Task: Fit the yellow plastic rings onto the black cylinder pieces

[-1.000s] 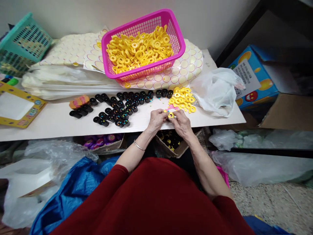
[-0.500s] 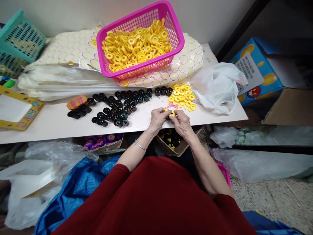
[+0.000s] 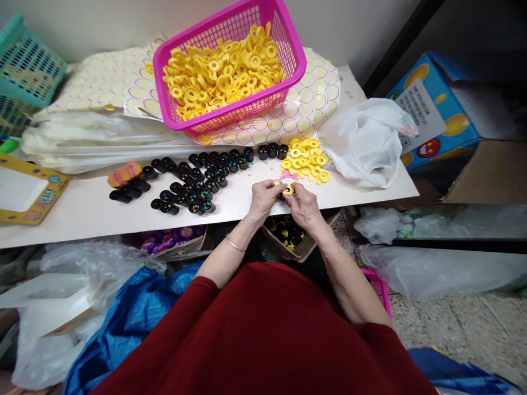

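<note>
My left hand (image 3: 263,198) and my right hand (image 3: 303,204) meet at the front edge of the white table (image 3: 82,211). Both pinch a small yellow ring on a black cap (image 3: 287,190) between their fingertips. Just beyond lies a little pile of yellow rings (image 3: 305,160) beside some pink beads (image 3: 286,175). A spread of black caps (image 3: 193,175) lies to the left of my hands. A pink basket (image 3: 293,46) full of yellow rings stands at the back.
A teal basket (image 3: 24,66) sits at the far left, a yellow-framed card (image 3: 28,189) on the left. Sticker sheets (image 3: 313,104) lie under the pink basket. A white plastic bag (image 3: 366,145) rests on the right. Below the table are a cardboard box (image 3: 307,247) of finished pieces and a blue bag (image 3: 135,312).
My hands have stayed together on the small piece, turning it slightly. The view has tilted a little, so the table's contents sit higher and further left.
</note>
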The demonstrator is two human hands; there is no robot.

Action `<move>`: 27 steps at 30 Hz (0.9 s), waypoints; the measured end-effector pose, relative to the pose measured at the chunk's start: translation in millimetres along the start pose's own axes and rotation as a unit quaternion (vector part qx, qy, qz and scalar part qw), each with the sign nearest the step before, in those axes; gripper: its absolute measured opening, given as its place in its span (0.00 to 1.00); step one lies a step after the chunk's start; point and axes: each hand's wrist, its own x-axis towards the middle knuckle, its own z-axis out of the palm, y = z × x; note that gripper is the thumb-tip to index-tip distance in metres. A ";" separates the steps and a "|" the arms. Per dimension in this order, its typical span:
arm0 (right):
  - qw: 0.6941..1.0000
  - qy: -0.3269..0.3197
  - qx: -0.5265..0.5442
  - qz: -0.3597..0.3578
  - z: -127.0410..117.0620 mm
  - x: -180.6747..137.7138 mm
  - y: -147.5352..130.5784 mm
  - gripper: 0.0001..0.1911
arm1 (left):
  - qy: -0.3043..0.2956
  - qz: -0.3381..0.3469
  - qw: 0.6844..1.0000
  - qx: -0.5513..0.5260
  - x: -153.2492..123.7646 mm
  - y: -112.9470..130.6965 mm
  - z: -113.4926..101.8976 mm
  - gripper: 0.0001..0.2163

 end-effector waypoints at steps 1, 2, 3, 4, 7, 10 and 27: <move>1.000 -0.002 0.001 0.005 0.1 0.3 -0.7 0.08 | -0.001 0.000 1.000 -0.003 0.2 -0.3 -0.3 0.12; 1.000 -0.005 0.004 0.010 0.4 0.6 -1.1 0.08 | -0.001 0.001 1.000 -0.007 0.2 -0.4 -0.5 0.11; 1.000 -0.007 0.009 0.014 1.0 1.0 -0.9 0.08 | -0.001 0.001 1.000 -0.010 0.3 -0.5 -0.6 0.11; 1.000 -0.009 0.016 0.017 1.9 1.5 -0.2 0.08 | -0.001 0.001 1.000 -0.013 0.3 -0.5 -0.6 0.11; 0.999 -0.005 0.047 0.026 6.1 2.3 4.5 0.10 | 0.000 -0.001 1.000 -0.012 0.8 -0.6 -0.8 0.11; 0.994 0.013 0.100 0.051 11.1 1.5 8.0 0.13 | 0.000 0.000 1.000 -0.009 1.0 -1.0 -1.6 0.11; 0.855 0.073 0.411 0.309 27.0 10.9 -7.0 0.17 | 0.004 -0.039 0.999 -0.016 2.4 5.7 1.8 0.16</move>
